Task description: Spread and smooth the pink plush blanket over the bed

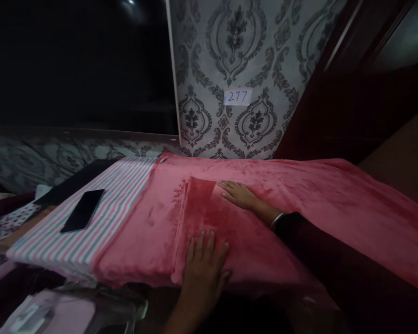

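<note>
A pink plush blanket (135,241) covers most of the surface before me, with a section folded over on itself in the middle. My left hand (204,264) lies on the near left part of that folded section, fingers apart and stretched forward. Farther back, my right hand (238,194) rests flat near the fold's far edge, its fingers pointing left and a bangle (277,220) at the wrist. Both palms face down on the fabric and neither hand grips it.
Left of the blanket, a black phone (83,211) lies on a striped cloth (114,204). A large dark screen (80,65) stands behind. The patterned wall carries a paper marked 277 (237,97). A pink and grey object (66,308) is at the lower left.
</note>
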